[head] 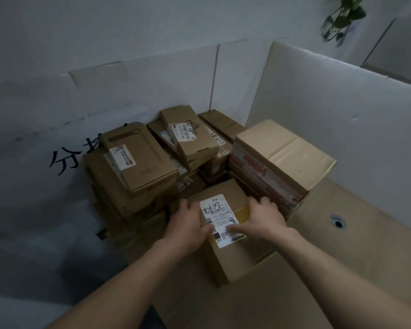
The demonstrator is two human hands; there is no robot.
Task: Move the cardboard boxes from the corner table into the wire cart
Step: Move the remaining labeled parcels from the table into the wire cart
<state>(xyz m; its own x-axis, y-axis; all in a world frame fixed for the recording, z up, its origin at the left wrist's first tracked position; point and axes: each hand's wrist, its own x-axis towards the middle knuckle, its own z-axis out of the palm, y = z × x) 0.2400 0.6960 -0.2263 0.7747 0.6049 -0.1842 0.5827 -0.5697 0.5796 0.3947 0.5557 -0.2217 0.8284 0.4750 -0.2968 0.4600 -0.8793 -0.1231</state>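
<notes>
Labelled cardboard box (233, 260), foremost on corner table (365, 252), just beside taped carton (278, 162); left hand (189, 220), right hand (265, 217) gripping opposite edges, fingers curled over; best lifted level, clear of neighbours.

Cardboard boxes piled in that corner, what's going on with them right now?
A person grips the small labelled box at the front of the pile with the left hand and the right hand, one on each side. It sits low among the others. A larger red-printed box stands just to its right, and flat boxes are stacked behind. No wire cart is in view.
</notes>
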